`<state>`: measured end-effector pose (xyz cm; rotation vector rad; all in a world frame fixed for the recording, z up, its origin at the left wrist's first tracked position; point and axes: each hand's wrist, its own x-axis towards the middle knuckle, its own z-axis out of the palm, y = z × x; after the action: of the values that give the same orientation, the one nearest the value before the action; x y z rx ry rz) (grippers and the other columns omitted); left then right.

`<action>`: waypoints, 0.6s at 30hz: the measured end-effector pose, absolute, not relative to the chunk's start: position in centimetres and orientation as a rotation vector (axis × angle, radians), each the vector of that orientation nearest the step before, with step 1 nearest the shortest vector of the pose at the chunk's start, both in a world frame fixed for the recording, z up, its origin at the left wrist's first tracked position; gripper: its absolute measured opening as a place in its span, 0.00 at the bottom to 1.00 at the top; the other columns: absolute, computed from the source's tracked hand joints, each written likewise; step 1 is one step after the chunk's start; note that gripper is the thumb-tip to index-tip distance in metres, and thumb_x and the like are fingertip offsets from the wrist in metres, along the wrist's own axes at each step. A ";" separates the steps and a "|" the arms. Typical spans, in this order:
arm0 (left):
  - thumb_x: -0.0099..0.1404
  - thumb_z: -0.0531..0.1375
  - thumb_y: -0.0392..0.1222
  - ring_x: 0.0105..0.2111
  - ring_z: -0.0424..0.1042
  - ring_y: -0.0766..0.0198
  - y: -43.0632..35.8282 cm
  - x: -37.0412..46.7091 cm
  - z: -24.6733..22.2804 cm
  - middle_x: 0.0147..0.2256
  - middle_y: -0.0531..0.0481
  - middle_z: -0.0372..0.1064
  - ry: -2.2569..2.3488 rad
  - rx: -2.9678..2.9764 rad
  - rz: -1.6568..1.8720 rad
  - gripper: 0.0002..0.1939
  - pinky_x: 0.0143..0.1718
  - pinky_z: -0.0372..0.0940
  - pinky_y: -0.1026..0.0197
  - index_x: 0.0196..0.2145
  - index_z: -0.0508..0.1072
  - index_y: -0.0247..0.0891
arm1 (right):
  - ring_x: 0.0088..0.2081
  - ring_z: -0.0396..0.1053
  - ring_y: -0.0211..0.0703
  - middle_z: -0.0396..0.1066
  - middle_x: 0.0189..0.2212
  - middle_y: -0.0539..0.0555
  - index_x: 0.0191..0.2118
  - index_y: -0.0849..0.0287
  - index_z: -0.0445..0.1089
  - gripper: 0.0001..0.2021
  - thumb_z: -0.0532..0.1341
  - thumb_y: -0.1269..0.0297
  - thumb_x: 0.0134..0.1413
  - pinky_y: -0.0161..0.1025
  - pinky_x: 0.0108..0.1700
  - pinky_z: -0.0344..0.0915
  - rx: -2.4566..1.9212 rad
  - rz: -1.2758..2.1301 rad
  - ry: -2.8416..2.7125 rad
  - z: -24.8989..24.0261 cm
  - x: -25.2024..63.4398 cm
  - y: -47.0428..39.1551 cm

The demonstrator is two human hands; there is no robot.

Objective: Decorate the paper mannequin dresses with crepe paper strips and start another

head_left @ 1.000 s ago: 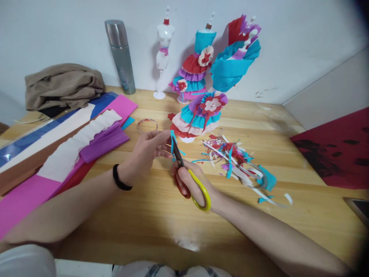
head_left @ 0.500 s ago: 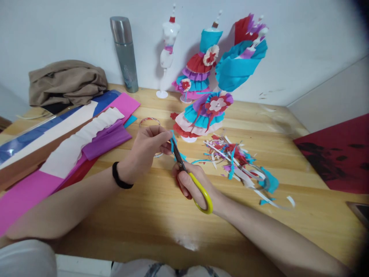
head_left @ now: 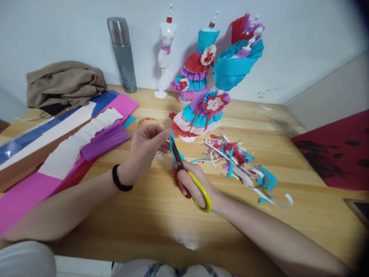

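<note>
Between the thumb and fingers of my left hand [head_left: 148,148] is pinched a narrow blue strip of crepe paper [head_left: 172,139]. My right hand [head_left: 196,181] grips a pair of scissors [head_left: 203,198] with yellow and red handles. Their dark blades point up and away, lying against the blue strip right beside my left fingertips. Whether the blades are fully closed is hard to make out. Just beyond my hands stands a small mannequin in a ruffled paper dress [head_left: 203,115] with a flower on it. Behind my left hand lies a roll of tape [head_left: 148,120], partly covered.
Colourful paper scraps [head_left: 230,154] are heaped to the right. Folded crepe paper sheets [head_left: 100,142] lie at the left, near a brown cloth [head_left: 66,82]. A thermos [head_left: 123,57], a bare mannequin [head_left: 165,50] and another dressed mannequin [head_left: 198,63] stand along the wall.
The whole view has shifted slightly. Both hands stay in nearly the same place, and the scissors still lie along the blue strip, their blades seemingly a little different in angle.
</note>
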<state>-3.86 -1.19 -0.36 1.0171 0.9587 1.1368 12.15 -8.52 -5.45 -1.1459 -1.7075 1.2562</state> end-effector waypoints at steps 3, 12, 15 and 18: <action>0.51 0.71 0.45 0.20 0.71 0.67 -1.3 -3.8 -0.3 0.20 0.52 0.71 0.974 1.045 1.161 0.14 0.23 0.70 0.66 0.22 0.72 0.36 | 0.18 0.59 0.36 0.59 0.17 0.46 0.32 0.56 0.63 0.28 0.47 0.34 0.65 0.35 0.21 0.56 -1.163 1.260 -1.709 -5.6 12.2 -8.5; 0.53 0.70 0.43 0.19 0.71 0.69 -1.3 -3.8 -0.5 0.20 0.53 0.71 0.973 1.066 1.164 0.12 0.23 0.71 0.68 0.22 0.72 0.36 | 0.19 0.57 0.37 0.58 0.16 0.46 0.32 0.55 0.63 0.28 0.48 0.34 0.64 0.35 0.20 0.54 -1.188 1.253 -1.682 -5.9 11.9 -8.5; 0.52 0.70 0.42 0.19 0.71 0.69 -1.3 -3.7 -0.5 0.20 0.53 0.71 0.977 1.067 1.147 0.11 0.23 0.71 0.68 0.22 0.72 0.35 | 0.19 0.56 0.36 0.57 0.16 0.45 0.31 0.56 0.63 0.27 0.49 0.36 0.65 0.34 0.20 0.54 -1.222 1.237 -1.659 -5.4 11.6 -8.7; 0.51 0.70 0.42 0.19 0.71 0.69 -1.3 -3.7 -0.4 0.19 0.54 0.70 0.981 1.049 1.152 0.11 0.22 0.71 0.68 0.22 0.72 0.35 | 0.19 0.57 0.36 0.57 0.16 0.45 0.29 0.55 0.61 0.27 0.49 0.36 0.65 0.34 0.21 0.53 -1.253 1.209 -1.672 -5.1 11.5 -8.8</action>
<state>-3.66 -1.26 -0.38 1.0488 0.9805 1.1519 11.54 -8.84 -5.15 -1.2529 -1.6723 1.2086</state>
